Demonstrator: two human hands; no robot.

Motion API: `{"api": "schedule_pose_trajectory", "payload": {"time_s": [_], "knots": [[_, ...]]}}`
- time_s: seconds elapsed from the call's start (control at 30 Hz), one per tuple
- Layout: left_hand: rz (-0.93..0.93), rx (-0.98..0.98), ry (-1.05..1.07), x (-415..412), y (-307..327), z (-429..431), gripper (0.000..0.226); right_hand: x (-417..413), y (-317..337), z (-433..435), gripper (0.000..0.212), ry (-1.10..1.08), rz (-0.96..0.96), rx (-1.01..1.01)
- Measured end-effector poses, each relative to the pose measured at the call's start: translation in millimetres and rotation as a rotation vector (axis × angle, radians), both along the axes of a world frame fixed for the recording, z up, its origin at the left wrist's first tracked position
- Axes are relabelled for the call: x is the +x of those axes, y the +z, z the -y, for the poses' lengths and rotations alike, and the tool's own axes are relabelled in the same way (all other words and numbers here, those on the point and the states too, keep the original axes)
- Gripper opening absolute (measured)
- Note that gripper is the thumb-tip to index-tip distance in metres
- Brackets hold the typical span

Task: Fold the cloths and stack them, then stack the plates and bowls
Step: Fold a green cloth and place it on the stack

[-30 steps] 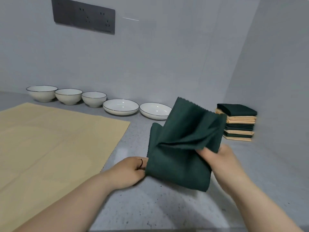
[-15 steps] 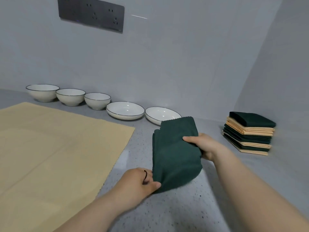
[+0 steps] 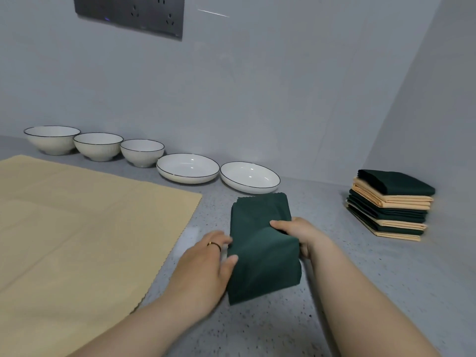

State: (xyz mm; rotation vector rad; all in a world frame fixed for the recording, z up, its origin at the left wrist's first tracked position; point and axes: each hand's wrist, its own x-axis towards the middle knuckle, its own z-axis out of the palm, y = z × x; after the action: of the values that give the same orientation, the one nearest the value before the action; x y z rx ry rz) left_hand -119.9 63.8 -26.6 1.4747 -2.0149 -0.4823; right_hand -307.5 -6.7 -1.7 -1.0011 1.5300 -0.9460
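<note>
A folded dark green cloth (image 3: 262, 248) lies lengthwise on the grey counter in front of me. My left hand (image 3: 206, 261) holds its left edge, thumb on top and fingers at the side. My right hand (image 3: 298, 235) grips its right edge, thumb over the top fold. A large beige cloth (image 3: 77, 228) lies spread flat at the left. A stack of folded green and beige cloths (image 3: 391, 204) stands at the right by the side wall. Three white bowls (image 3: 99, 146) and two white plates (image 3: 188, 168) line the back wall.
The grey speckled counter (image 3: 360, 279) meets a back wall and a right side wall in a corner behind the cloth stack. A dark socket panel (image 3: 131, 14) is on the back wall above the bowls.
The green cloth has gone from held up and half folded to a compact fold laid on the counter. Both hands came down with it and now hold its sides.
</note>
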Motion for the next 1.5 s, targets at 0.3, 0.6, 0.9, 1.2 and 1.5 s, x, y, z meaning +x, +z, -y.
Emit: {"api": "schedule_pose_trajectory", "payload": {"time_s": [0.3, 0.6, 0.9, 1.2, 1.5], "knots": [[0.374, 0.013, -0.105, -20.3, -14.1, 22.4, 0.046, -3.3, 0.4, 0.1, 0.024, 0.024, 0.177, 0.015], [0.397, 0.005, -0.094, -20.6, -12.3, 21.2, 0.046, -23.7, 11.9, -45.9, 0.057, 0.575, -0.026, 0.096], [0.423, 0.017, -0.099, -22.0, -10.5, 19.2, 0.046, -35.4, 7.6, -102.7, 0.028, 0.47, -0.291, -0.13], [0.452, 0.011, -0.095, -23.6, -9.8, 19.9, 0.046, -36.0, -4.9, -127.7, 0.021, 0.244, -0.121, -0.112], [0.45, -0.01, -0.099, -22.6, -10.4, 19.0, 0.046, -13.8, 8.1, -65.6, 0.015, 0.057, -0.27, 0.018]]}}
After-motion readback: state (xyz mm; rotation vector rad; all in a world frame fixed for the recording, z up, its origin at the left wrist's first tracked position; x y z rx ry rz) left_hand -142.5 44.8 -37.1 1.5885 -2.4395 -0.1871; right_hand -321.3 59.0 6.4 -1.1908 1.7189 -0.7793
